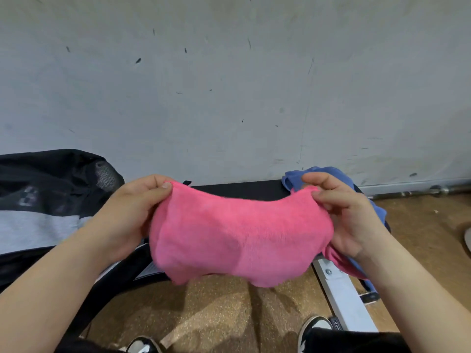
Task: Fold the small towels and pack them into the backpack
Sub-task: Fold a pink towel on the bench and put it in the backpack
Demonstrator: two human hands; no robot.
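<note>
A pink towel (237, 235) hangs stretched in the air between my two hands. My left hand (130, 212) pinches its upper left corner between thumb and fingers. My right hand (349, 215) pinches the upper right corner, with more pink cloth bunched under the palm. Behind my right hand a blue towel (305, 177) lies on the black bench (244, 189). The black and grey backpack (46, 200) lies at the left on the bench; its opening does not show.
A grey scuffed wall (229, 85) rises right behind the bench. Below is a cork-coloured floor (216, 314) with my two black and white shoes (313, 329). A white metal bench leg (339, 296) runs down at the right.
</note>
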